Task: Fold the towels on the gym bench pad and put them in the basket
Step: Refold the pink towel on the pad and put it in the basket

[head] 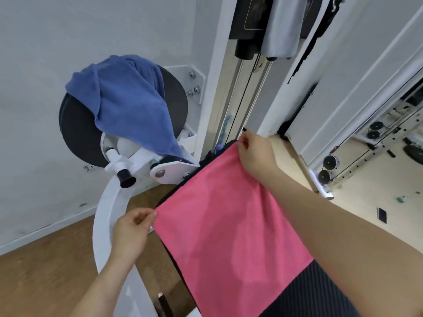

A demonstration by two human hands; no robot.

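Pink towel [229, 229] lies spread flat over the dark ribbed pad [320, 291], hiding most of it. Left hand [131, 232] pinches the towel's near-left corner; right hand [256, 154] pinches the far corner by the machine's rails [242, 97]. Blue towel [128, 101] hangs crumpled over a black disc [75, 129] (lower edge tucked behind the white bracket [170, 171], extent unclear). Towel's near edge and the pad run past the bottom edge. No basket is in view.

Two towels show, one pink towel [229, 225] and one blue towel [132, 104], and two hands.
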